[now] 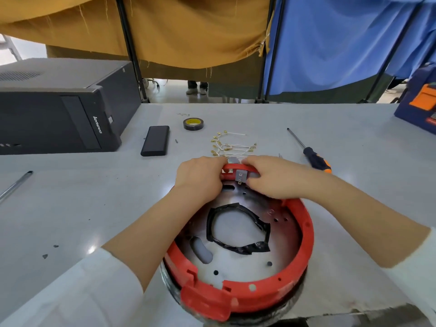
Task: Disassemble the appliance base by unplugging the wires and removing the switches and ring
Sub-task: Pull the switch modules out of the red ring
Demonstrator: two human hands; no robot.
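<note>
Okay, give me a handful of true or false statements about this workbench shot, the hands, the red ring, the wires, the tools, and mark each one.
1. Both hands, left hand and right hand, are on the far edge of the red ring. True.
2. The wires are still plugged into the base. False: they lie loose on the table beyond the hands.
3. The screwdriver is in the right hand. False: it lies on the table to the right.
4. A roll of tape sits beyond the wires. True.
5. A grey switch sits on the ring between the hands. True.
</note>
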